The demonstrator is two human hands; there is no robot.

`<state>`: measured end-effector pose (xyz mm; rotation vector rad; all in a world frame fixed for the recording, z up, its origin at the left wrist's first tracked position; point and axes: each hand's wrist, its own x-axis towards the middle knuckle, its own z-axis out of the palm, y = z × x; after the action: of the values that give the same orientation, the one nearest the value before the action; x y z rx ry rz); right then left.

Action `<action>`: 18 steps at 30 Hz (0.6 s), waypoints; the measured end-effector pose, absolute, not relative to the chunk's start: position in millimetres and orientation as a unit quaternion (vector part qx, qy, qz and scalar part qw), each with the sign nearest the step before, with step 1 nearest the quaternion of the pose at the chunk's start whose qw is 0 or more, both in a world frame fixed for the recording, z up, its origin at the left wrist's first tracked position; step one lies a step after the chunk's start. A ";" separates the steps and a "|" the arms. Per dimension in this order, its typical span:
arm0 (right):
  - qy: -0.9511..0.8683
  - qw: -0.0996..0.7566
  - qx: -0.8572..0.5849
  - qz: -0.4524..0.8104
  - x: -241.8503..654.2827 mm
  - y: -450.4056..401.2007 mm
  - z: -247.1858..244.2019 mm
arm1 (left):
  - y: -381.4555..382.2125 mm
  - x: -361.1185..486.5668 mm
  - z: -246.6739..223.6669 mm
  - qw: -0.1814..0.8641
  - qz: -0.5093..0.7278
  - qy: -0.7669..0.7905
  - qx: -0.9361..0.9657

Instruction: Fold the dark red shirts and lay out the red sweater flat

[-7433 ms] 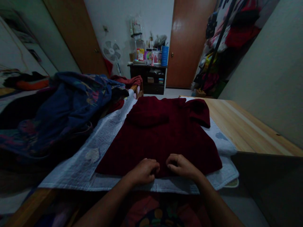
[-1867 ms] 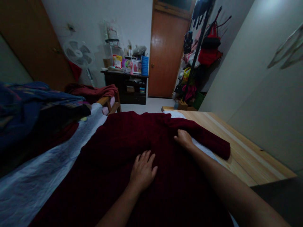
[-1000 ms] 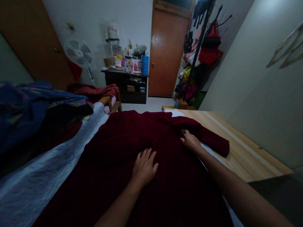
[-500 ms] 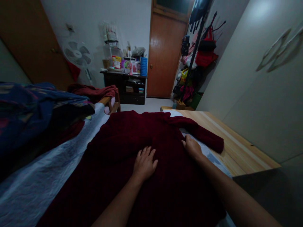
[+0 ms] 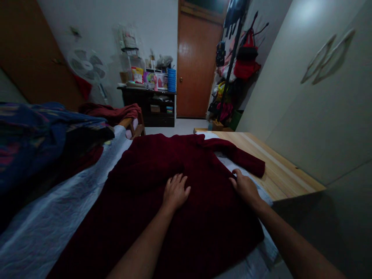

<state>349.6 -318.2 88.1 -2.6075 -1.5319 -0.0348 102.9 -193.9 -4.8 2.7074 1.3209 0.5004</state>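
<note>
A dark maroon long-sleeved garment [image 5: 197,217] lies spread over the bed, with one sleeve [image 5: 236,153] stretched out to the right. My left hand [image 5: 176,190] rests flat on the middle of the cloth, fingers extended. At the garment's right side edge, my right hand [image 5: 245,188] is closed on the fabric with thumb and fingers. Whether it is a coat, a dress or a sweater I cannot tell. The other sleeve cannot be made out.
A pale quilted bed cover [image 5: 66,209] shows on the left, under a heap of clothes [image 5: 43,139]. A light wooden board [image 5: 279,174] adjoins the bed at right, beside a tall white cabinet [image 5: 325,108]. Beyond stand a fan [image 5: 87,68], a dark shelf unit [image 5: 147,108] and a door [image 5: 197,73].
My right hand has moved outward to the right, drawing the garment's side edge with it. My left hand stays flat on the cloth. The camera view has turned slightly right.
</note>
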 end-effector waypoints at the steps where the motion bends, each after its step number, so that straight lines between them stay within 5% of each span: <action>1: -0.503 0.063 -0.862 -0.009 351.6 -321.0 87.9 | -194.3 102.7 -4.6 0.041 0.166 0.434 0.884; 9: -0.542 0.150 -0.822 0.095 349.2 -366.0 90.3 | -197.7 104.1 -1.6 0.023 0.162 0.441 0.883; 18: -0.519 0.134 -0.837 0.108 347.7 -389.3 86.4 | -200.4 106.1 9.5 0.015 0.119 0.437 0.891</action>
<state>347.7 -389.3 86.4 -2.4273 -1.5048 0.3138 106.1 -200.4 9.5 2.7740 1.3616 0.3701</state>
